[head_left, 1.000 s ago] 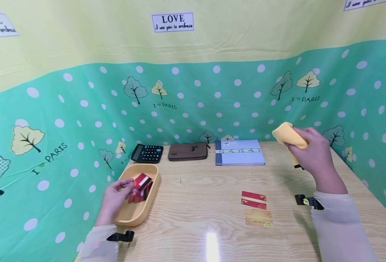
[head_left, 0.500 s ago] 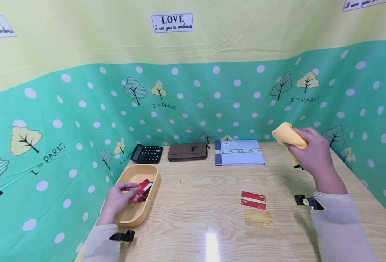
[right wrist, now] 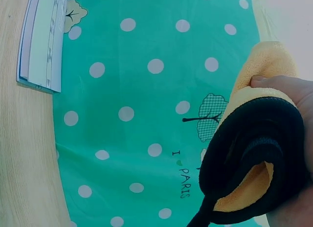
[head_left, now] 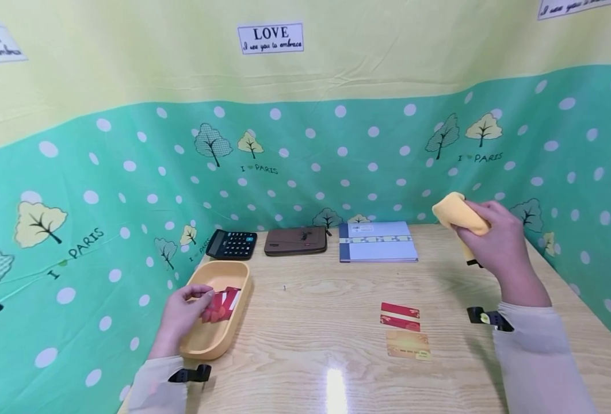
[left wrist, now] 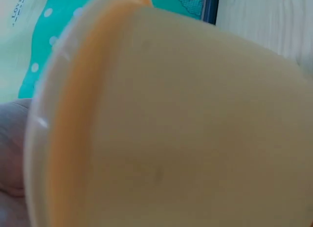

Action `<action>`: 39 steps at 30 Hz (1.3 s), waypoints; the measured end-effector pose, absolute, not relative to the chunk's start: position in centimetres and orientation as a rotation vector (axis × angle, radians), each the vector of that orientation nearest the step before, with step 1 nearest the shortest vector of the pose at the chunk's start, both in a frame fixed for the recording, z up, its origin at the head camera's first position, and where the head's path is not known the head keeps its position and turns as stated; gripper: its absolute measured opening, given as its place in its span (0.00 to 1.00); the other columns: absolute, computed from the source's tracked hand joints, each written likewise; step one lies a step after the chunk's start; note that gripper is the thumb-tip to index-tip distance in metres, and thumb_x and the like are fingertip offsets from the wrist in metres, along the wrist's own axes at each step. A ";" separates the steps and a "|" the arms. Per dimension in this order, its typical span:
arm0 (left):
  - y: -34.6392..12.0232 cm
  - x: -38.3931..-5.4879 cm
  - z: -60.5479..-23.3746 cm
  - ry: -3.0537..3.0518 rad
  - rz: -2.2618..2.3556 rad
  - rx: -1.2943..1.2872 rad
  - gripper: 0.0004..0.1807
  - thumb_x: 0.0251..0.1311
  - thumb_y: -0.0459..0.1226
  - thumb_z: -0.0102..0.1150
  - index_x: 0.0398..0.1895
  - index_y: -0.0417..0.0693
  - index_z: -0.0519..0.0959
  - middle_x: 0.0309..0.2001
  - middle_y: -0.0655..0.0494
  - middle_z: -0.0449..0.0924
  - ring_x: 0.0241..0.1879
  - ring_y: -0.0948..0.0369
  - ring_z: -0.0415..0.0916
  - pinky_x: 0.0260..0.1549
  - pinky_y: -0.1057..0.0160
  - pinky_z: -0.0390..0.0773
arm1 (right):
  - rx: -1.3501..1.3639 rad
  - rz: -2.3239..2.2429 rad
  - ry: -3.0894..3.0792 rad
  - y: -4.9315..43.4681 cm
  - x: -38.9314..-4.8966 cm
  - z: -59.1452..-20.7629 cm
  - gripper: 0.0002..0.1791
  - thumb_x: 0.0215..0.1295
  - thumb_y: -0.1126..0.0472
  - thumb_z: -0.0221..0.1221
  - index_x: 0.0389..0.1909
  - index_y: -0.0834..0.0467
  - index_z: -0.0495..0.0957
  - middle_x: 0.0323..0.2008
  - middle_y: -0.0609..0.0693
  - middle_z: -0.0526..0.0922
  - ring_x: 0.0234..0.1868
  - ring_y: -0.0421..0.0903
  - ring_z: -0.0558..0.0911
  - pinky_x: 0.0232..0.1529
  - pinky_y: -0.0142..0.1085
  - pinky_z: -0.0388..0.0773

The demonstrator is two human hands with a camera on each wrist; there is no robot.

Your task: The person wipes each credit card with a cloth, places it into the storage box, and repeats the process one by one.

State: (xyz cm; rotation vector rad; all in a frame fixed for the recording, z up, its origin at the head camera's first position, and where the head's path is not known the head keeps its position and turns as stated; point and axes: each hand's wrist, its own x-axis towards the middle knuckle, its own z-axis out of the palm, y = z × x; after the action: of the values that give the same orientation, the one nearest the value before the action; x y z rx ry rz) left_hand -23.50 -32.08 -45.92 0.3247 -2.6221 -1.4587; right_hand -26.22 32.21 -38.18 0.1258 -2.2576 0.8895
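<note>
Over wood-grain table (head_left: 290, 333), before dotted green curtain (head_left: 295, 146): red card (head_left: 218, 306) between left fingers (head_left: 199, 289), yellow fabric (head_left: 455, 213) within curled right fingers (head_left: 487, 210)

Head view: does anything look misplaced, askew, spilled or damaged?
Nothing looks spilled or damaged. Mildly odd: a red card and a gold card lie loose on the table, while other red cards are inside the tray; that could be deliberate.

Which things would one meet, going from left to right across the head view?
Left hand → tray → wallet → book → yellow cloth → right hand. Left out for unclear order: calculator, cards.
</note>
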 end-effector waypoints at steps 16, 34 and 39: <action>-27.8 -24.3 -43.3 -2.545 -1.448 -0.057 0.20 0.69 0.42 0.70 0.57 0.39 0.82 0.50 0.44 0.83 0.42 0.53 0.82 0.36 0.68 0.86 | 0.103 0.924 -2.218 33.2 -26.1 -38.0 0.29 0.59 0.64 0.76 0.64 0.58 0.83 0.50 0.59 0.83 0.39 0.40 0.71 0.32 0.28 0.65; -19.2 -26.1 -42.7 -2.512 -1.537 -0.442 0.14 0.66 0.36 0.72 0.53 0.45 0.84 0.50 0.45 0.85 0.48 0.52 0.84 0.51 0.58 0.87 | -0.004 0.925 -2.230 34.5 -25.8 -37.8 0.30 0.62 0.62 0.74 0.67 0.56 0.81 0.51 0.56 0.82 0.39 0.40 0.69 0.31 0.28 0.66; -16.5 -26.8 -43.2 -2.524 -1.597 -0.526 0.14 0.65 0.34 0.72 0.53 0.45 0.84 0.50 0.42 0.85 0.47 0.54 0.85 0.51 0.52 0.88 | -0.014 0.923 -2.228 34.9 -25.8 -37.9 0.30 0.62 0.61 0.74 0.66 0.55 0.81 0.49 0.55 0.81 0.37 0.36 0.69 0.30 0.25 0.65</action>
State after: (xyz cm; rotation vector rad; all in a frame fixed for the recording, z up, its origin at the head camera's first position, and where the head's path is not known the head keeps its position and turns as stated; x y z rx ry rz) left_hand -26.77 -16.48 -43.21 -0.5262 -2.5242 -1.5968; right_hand -25.79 34.86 -37.92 -0.0137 -2.2279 0.9228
